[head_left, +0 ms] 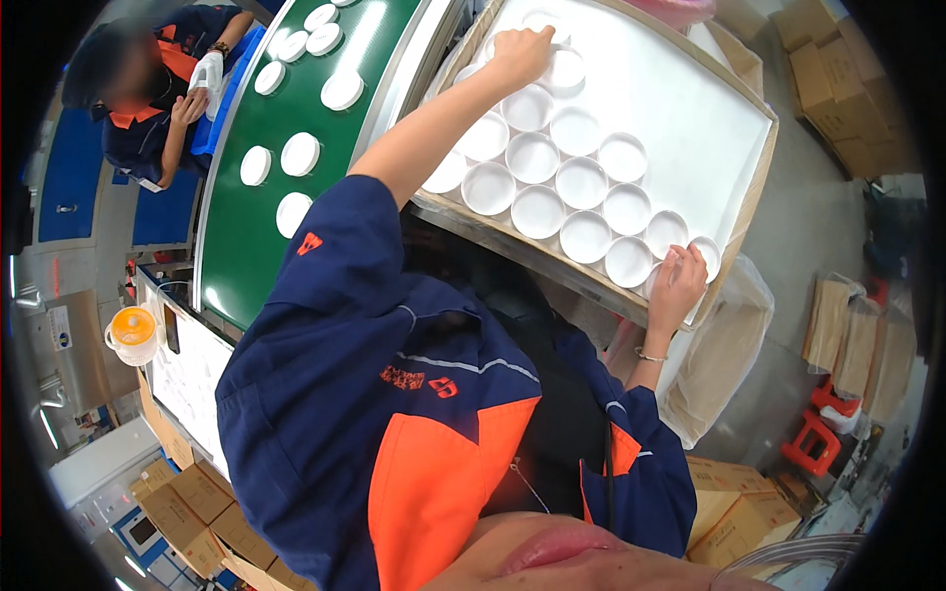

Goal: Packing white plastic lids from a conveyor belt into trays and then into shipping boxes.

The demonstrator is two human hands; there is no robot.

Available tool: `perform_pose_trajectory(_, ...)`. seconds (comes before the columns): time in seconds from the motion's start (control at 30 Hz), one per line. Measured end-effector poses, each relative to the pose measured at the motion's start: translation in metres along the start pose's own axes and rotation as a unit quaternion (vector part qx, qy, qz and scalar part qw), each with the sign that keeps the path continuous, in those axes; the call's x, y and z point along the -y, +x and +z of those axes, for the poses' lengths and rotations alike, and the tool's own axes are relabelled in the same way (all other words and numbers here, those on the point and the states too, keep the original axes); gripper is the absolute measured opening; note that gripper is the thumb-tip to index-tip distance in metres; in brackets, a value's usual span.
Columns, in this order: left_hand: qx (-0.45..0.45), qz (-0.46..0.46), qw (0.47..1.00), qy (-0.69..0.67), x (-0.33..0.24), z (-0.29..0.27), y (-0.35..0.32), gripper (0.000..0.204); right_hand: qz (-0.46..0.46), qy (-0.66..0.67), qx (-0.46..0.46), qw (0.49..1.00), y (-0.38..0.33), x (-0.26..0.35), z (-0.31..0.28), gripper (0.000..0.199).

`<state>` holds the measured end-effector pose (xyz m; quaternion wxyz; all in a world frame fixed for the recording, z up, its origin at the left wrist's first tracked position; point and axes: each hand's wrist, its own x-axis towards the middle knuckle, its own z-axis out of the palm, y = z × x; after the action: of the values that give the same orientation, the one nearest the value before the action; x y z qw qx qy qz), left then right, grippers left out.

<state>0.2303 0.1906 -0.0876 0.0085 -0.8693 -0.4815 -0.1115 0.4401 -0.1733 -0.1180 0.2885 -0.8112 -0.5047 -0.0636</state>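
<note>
We have round white lids (533, 158) across the near-left of the lined tray (680, 79), the far-right bare; more lie on the green conveyor belt (241, 231); tray lids open upward, without long axis; our left hand (522, 56) curls at far lids, our right hand (680, 284) touches near ones; firm grip, we cannot tell.

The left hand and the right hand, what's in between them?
Round white pieces lie between the left hand and the right hand, grouped on a white surface. The head view shows it.
</note>
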Motion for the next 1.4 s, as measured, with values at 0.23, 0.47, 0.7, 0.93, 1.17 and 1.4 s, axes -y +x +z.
perform_pose_trajectory(0.23, 0.143, -0.038, 0.989, -0.004, -0.009, -0.028, -0.025, 0.044, -0.003, -0.005, 0.002, 1.000, 0.000, 0.003, -0.003, 0.022)
perform_pose_trajectory(0.47, -0.075, -0.011, 0.997, -0.005, -0.020, 0.025, -0.038, 0.058, -0.015, 0.004, 0.000, 1.000, -0.002, 0.001, 0.001, 0.022)
perform_pose_trajectory(0.7, -0.129, 0.052, 0.984, -0.108, 0.016, -0.011, -0.141, 0.051, -0.055, 0.008, 0.010, 0.998, -0.003, -0.016, 0.013, 0.023)
perform_pose_trajectory(0.93, -0.085, -0.227, 0.970, 0.033, 0.187, -0.106, -0.345, 0.072, -0.058, 0.000, 0.003, 0.998, 0.001, -0.011, 0.003, 0.026)
perform_pose_trajectory(1.17, -0.042, -0.201, 0.979, 0.000, 0.242, -0.106, -0.411, 0.069, -0.057, -0.017, 0.008, 0.998, 0.003, -0.014, 0.009, 0.027)
perform_pose_trajectory(1.4, 0.028, -0.153, 0.986, -0.051, 0.262, -0.107, -0.380, 0.035, -0.041, 0.005, 0.017, 0.999, 0.002, -0.014, 0.010, 0.027)
